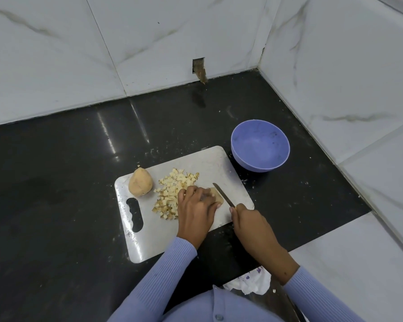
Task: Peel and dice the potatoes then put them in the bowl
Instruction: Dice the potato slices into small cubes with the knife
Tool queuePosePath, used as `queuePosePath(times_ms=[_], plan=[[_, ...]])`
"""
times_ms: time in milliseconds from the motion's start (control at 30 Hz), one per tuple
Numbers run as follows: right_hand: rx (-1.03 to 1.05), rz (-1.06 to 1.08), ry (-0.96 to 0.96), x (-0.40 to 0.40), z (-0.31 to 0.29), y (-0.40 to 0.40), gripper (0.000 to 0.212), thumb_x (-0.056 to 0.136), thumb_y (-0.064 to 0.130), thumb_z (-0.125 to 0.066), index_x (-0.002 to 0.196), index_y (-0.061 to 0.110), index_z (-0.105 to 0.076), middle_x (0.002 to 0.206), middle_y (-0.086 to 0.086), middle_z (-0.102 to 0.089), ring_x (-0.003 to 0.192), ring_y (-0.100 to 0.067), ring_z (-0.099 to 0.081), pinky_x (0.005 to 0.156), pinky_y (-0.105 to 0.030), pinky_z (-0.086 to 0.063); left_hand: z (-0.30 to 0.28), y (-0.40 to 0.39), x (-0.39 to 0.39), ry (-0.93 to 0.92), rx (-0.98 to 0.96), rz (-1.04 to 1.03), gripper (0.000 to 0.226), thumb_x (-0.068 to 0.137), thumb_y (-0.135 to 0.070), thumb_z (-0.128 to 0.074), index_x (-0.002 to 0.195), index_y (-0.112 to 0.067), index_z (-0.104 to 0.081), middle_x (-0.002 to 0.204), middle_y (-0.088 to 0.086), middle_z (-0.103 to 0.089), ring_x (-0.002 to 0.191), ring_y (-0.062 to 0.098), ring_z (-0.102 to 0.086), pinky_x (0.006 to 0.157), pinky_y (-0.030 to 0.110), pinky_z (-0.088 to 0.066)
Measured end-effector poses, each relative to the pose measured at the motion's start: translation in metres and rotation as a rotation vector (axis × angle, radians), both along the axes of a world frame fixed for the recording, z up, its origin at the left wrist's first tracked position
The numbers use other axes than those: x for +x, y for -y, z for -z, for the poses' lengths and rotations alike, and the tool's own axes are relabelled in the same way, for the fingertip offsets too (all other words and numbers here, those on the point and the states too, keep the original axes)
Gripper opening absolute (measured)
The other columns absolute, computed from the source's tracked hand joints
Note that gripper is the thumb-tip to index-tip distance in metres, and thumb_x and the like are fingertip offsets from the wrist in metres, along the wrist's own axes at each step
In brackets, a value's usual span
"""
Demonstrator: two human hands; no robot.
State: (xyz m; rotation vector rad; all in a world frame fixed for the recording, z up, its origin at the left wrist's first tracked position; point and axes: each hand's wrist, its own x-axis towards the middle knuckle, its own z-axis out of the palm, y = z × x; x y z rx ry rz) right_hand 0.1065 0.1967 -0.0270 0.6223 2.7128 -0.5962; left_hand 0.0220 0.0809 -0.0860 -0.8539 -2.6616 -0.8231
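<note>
Potato piece point(215, 195): held flat on the cutting board point(196, 163) near its right front corner, mostly covered by the left hand point(197, 206); only its right end is exposed.
Left hand: curled over the piece, fingertips pressed on its top, so the piece is pinned (how thick it is cannot be told).
Right hand point(249, 223): closed round the handle of the knife point(223, 195), just right of the piece.
Blade: laid against the exposed right end, pointing away and to the left, its long axis slanted across the board.
Deciding relation: the edge is just beside the left fingertips, so the next cut is judged to call for them to be kept clear.
Diced pile point(175, 194): gathered left of the left hand, touching it.
Whole potato point(140, 184): unpeeled, at the board's left end, well apart from the blade.
Bowl point(260, 145): beyond the board's right corner, nearer the right hand (nothing is seen in it).
</note>
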Motion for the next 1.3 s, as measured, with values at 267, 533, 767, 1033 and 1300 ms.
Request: queuePosePath(times_ms=[267,533,767,1033,1300], plan=[[0.027,-0.038,0.053,-0.010,0.006,0.004,0.036,0.103,0.036,-0.021,0.103,0.011,-0.047,0.087,-0.008,-0.058,0.086,-0.027,-0.061,0.073,-0.037,-0.047,0.002,0.001,0.000,0.038,0.013,-0.007,0.016,0.076,-0.032,-0.071,0.081,-0.018,-0.075,0.090,-0.003,-0.069,0.089,0.021,-0.055,0.083,0.035,-0.029],[0.077,-0.028,0.150,0.037,0.007,0.003,0.029,0.105,0.035,-0.022,0.110,0.014,-0.042,0.086,0.000,-0.055,0.084,-0.017,-0.062,0.069,-0.024,-0.044,0.003,0.001,0.000,0.036,0.015,-0.003,0.013,0.073,-0.027,-0.080,0.080,-0.018,-0.076,0.092,-0.002,-0.070,0.090,0.024,-0.057,0.084,0.037,-0.029],[0.003,0.007,0.075,0.036,-0.007,-0.007,0.035,0.103,0.040,-0.024,0.094,0.016,-0.049,0.075,0.002,-0.052,0.072,-0.017,-0.057,0.069,-0.027,-0.047,0.001,0.004,-0.001,0.044,0.039,-0.001,0.015,0.068,-0.027,-0.085,0.078,-0.019,-0.076,0.095,0.000,-0.069,0.093,0.025,-0.056,0.084,0.037,-0.029],[-0.012,-0.036,-0.002,-0.006,-0.007,0.000,0.035,0.102,0.040,-0.023,0.088,0.015,-0.042,0.073,0.000,-0.048,0.072,-0.022,-0.051,0.065,-0.032,-0.039,-0.001,0.006,0.001,0.105,0.088,-0.038,0.011,0.071,-0.030,-0.081,0.075,-0.021,-0.076,0.091,-0.004,-0.068,0.091,0.018,-0.053,0.084,0.031,-0.027],[0.041,-0.068,0.085,-0.014,-0.003,0.009,0.035,0.104,0.035,-0.022,0.108,0.010,-0.047,0.101,-0.011,-0.061,0.092,-0.028,-0.060,0.072,-0.034,-0.042,0.000,0.005,0.002,0.072,0.044,-0.049,0.015,0.069,-0.027,-0.083,0.072,-0.016,-0.074,0.094,0.001,-0.067,0.098,0.020,-0.048,0.084,0.034,-0.028]])
